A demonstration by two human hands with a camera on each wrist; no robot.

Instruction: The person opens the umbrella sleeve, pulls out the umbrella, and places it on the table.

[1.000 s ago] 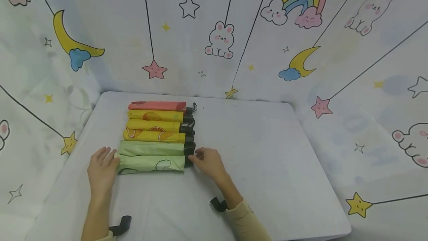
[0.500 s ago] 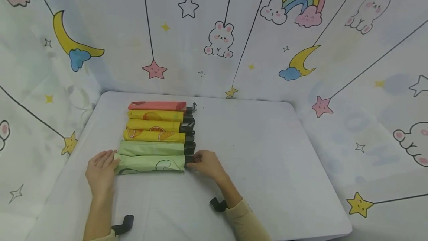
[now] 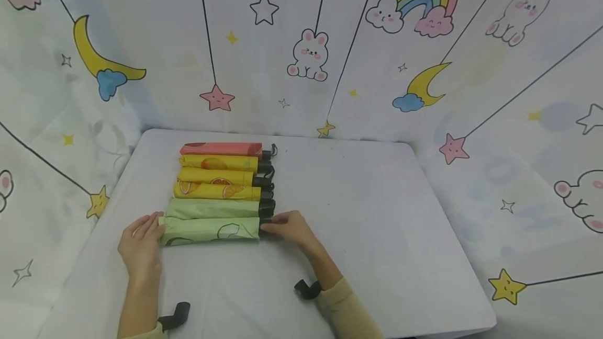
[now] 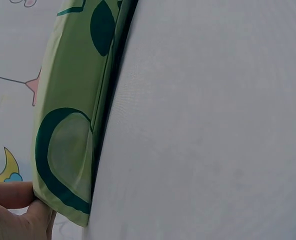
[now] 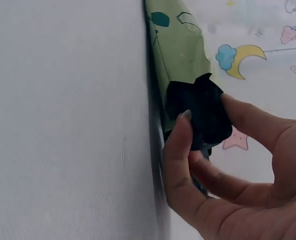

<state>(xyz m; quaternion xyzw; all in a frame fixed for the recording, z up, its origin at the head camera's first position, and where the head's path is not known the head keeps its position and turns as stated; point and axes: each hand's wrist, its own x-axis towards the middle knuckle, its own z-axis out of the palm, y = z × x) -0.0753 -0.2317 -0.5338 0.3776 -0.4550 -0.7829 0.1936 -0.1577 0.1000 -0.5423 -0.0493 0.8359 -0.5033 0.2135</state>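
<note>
Several folded umbrellas in printed sleeves lie side by side. Nearest the person is a light green folded umbrella (image 3: 207, 231) with dark green fruit outlines, its black handle (image 5: 198, 112) pointing right. My left hand (image 3: 140, 245) pinches the sleeve's left end between thumb and fingers; in the left wrist view the fingertips (image 4: 13, 194) sit at its corner. My right hand (image 3: 291, 230) pinches the black handle, thumb on one side and fingers on the other. Just behind lies a second light green umbrella (image 3: 214, 208), followed by yellow ones (image 3: 219, 177) and a red one (image 3: 221, 148) farthest back.
The row lies on the left half of a white table (image 3: 367, 234) with rounded corners. Cloth walls (image 3: 264, 67) printed with stars, moons and rabbits enclose its back and sides. A black curved piece (image 3: 176, 316) is at the left wrist, another (image 3: 308, 289) at the right.
My right hand has shifted slightly left and closer onto the nearest green umbrella's handle. My left hand and the sleeve's left end have edged slightly left. The other umbrellas stay put.
</note>
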